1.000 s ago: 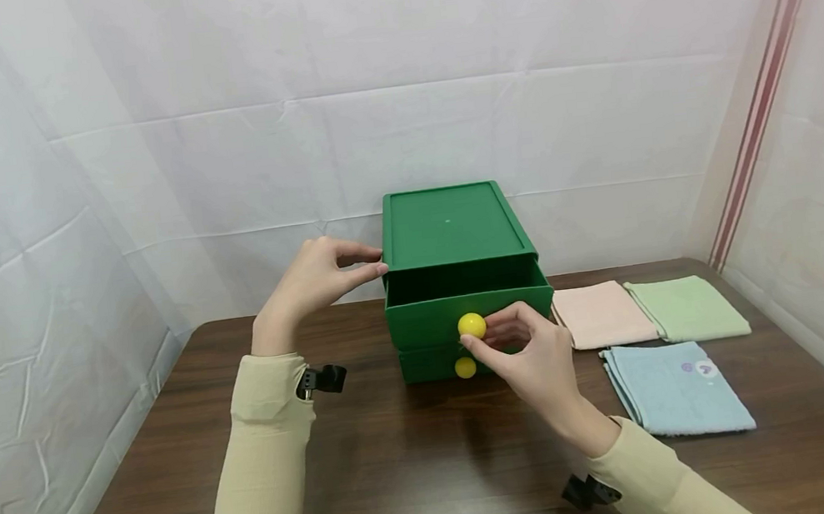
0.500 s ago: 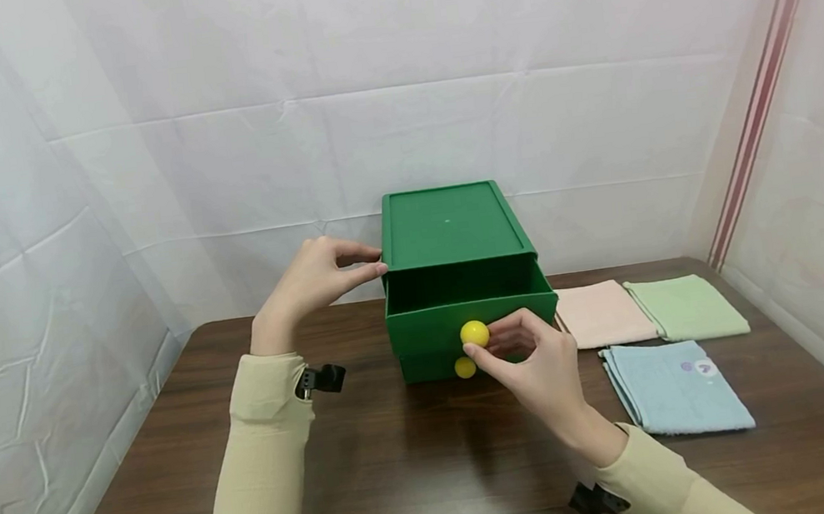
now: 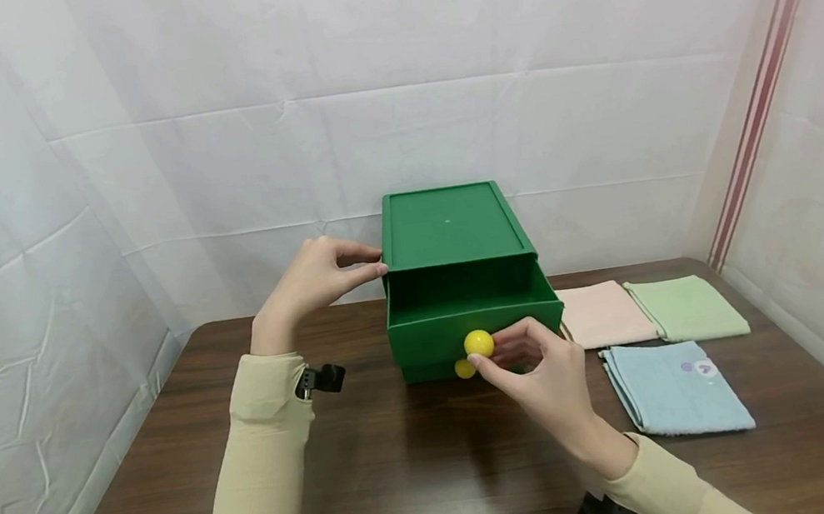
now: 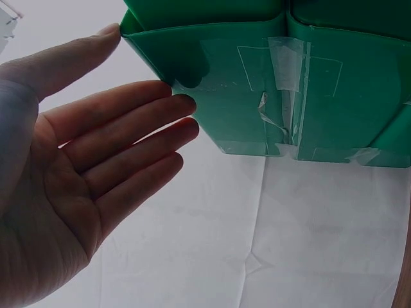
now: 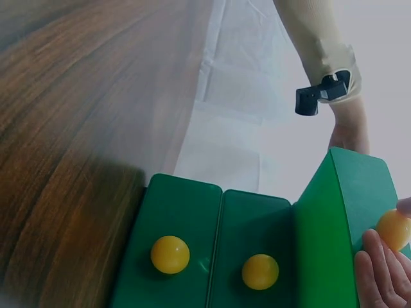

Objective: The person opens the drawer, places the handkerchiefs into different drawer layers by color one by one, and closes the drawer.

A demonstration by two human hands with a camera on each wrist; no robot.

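Head view: yellow knob (image 3: 478, 343) of the pulled-out top drawer (image 3: 474, 317) is pinched by the right hand (image 3: 545, 373), while the green cabinet (image 3: 449, 228) is braced by the straight-fingered left hand (image 3: 316, 277).

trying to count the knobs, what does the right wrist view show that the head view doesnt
Only the right wrist view shows a third round yellow knob on the lowest drawer front.

Only the head view shows the folded pink, green and blue cloths, and the top drawer's open inside.

Both show the green plastic drawer box, the right hand pinching the top knob, and the next knob.
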